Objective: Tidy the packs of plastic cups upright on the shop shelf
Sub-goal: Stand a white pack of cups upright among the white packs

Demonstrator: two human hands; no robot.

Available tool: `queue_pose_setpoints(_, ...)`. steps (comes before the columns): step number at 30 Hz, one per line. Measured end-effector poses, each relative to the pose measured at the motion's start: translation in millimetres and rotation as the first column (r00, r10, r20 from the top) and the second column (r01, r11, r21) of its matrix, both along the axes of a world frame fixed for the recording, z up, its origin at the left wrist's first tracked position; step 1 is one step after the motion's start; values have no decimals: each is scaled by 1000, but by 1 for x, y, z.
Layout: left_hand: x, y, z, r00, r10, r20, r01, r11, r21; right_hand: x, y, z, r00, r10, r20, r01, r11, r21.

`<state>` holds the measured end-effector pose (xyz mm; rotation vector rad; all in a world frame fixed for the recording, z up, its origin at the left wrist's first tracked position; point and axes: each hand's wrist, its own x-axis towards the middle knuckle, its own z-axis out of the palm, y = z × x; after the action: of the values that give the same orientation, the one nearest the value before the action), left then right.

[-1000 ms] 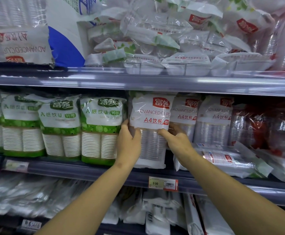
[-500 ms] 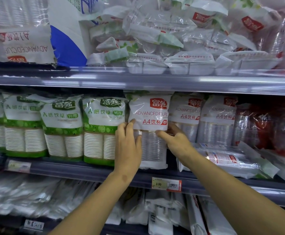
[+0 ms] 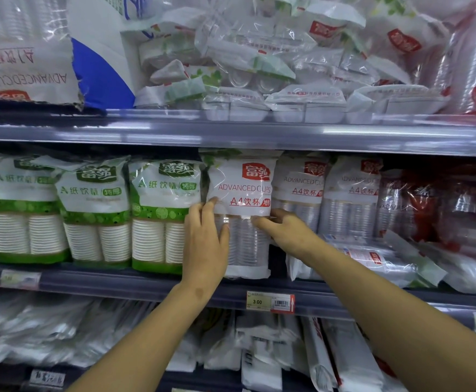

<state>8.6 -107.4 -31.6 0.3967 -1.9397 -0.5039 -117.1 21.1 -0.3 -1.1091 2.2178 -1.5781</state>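
A clear pack of plastic cups (image 3: 245, 193) with a white and red "ADVANCED CUPS" label stands upright on the middle shelf (image 3: 146, 284). My left hand (image 3: 205, 241) lies flat against its left side, fingers up. My right hand (image 3: 285, 230) grips its right edge at mid height. Two more red-label packs (image 3: 302, 190) stand upright just right of it. Another cup pack (image 3: 372, 258) lies flat on the shelf below those, to the right of my right forearm.
Green-label packs of paper cups (image 3: 163, 216) stand in a row to the left, touching the held pack. Red packs (image 3: 435, 205) fill the right end. The top shelf (image 3: 259, 134) carries a loose heap of cup packs. A 3.00 price tag (image 3: 270, 302) sits on the shelf edge.
The pack has gone from tilted and forward to upright and further back on the shelf, beside the green packs. My left hand slid from gripping its edge to lying flat on it.
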Motion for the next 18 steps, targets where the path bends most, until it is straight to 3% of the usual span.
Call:
queue_pose_setpoints(9,9,-2,9,999,17,38,-15,998,-57,-2,17,8,999,-5,39,5,1000,-10)
queue_pose_setpoints(13,11,3,11,999,29,36,-25,996,-86,-3,29,10,998,-55,-18,55,998,-12)
queue_pose_setpoints(18,12,15,25,998,-63,-19,61,990,-125,-6,61,24,991,-121,-53,119,992,-42)
